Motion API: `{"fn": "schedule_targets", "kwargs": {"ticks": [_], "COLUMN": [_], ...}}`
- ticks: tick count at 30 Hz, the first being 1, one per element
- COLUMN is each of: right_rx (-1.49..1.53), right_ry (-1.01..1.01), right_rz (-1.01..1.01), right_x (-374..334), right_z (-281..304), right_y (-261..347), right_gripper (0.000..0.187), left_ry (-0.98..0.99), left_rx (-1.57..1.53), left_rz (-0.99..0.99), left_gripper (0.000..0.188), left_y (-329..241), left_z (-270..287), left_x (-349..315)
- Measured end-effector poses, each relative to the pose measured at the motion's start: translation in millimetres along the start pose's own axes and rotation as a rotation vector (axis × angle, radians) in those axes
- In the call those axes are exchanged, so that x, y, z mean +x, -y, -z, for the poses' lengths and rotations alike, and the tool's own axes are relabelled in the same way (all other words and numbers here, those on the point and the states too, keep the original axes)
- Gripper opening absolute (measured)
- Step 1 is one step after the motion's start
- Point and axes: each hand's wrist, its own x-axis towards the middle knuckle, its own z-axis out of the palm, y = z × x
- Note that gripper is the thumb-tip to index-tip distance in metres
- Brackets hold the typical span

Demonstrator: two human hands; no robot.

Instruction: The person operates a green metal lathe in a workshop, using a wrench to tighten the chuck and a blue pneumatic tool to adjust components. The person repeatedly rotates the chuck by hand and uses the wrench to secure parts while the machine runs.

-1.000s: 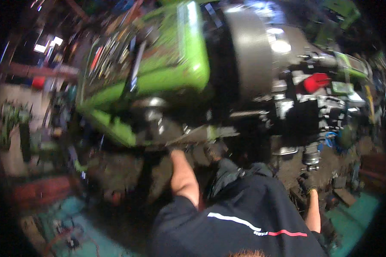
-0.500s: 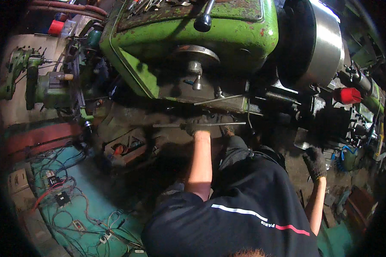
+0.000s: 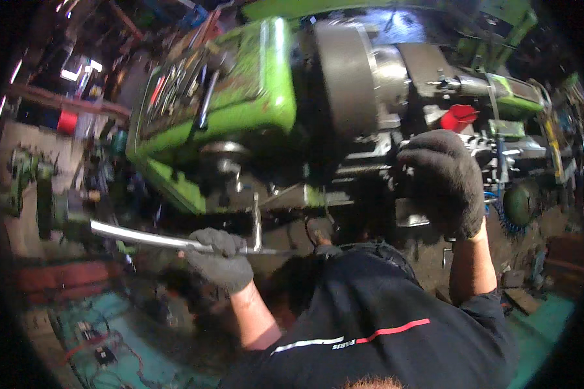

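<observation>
My left hand (image 3: 220, 262), in a dark work glove, is closed around a long metal bar (image 3: 143, 238) below the front of a green lathe headstock (image 3: 276, 91). The bar reaches out to the left. An upright metal lever (image 3: 257, 223) stands close by the hand, and I cannot tell whether they touch. In a matching glove, my right hand (image 3: 444, 185) is raised at the lathe's carriage, fingers curled. Whatever lies inside those fingers is hidden by the glove and blur. Just above that hand shows a red cup-like container (image 3: 459, 118).
A large round chuck (image 3: 347, 81) projects right of the headstock. Loose tools (image 3: 175, 84) lie on top of the headstock, beside a long lever (image 3: 209, 97). A handwheel (image 3: 224, 152) juts from its front. Cables and small boxes (image 3: 100, 347) lie at lower left.
The view has shifted over the lathe. My right hand has risen from low on the right to the carriage. My left hand still grips the bar, now further left and tilted.
</observation>
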Motion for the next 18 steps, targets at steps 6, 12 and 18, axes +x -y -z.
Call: {"fn": "schedule_targets", "kwargs": {"ticks": [6,12,18], "right_rx": [0.118,-0.126,-0.262], "right_ry": [-0.172,0.088,0.172], "right_rz": [0.223,0.110,-0.245], "right_x": [-31,-73,-113], "right_z": [49,43,78], "right_y": [8,-20,-47], "right_gripper": [0.044,0.037,0.019], "left_ry": [0.404,1.345,1.582], "left_rx": [1.047,1.540,1.486], "left_rz": [0.172,-0.236,-0.295], "left_gripper": [0.046,0.028,0.031], "left_y": [24,87,104], "left_z": [-97,-198,-284], "left_x": [-24,-47,-71]}}
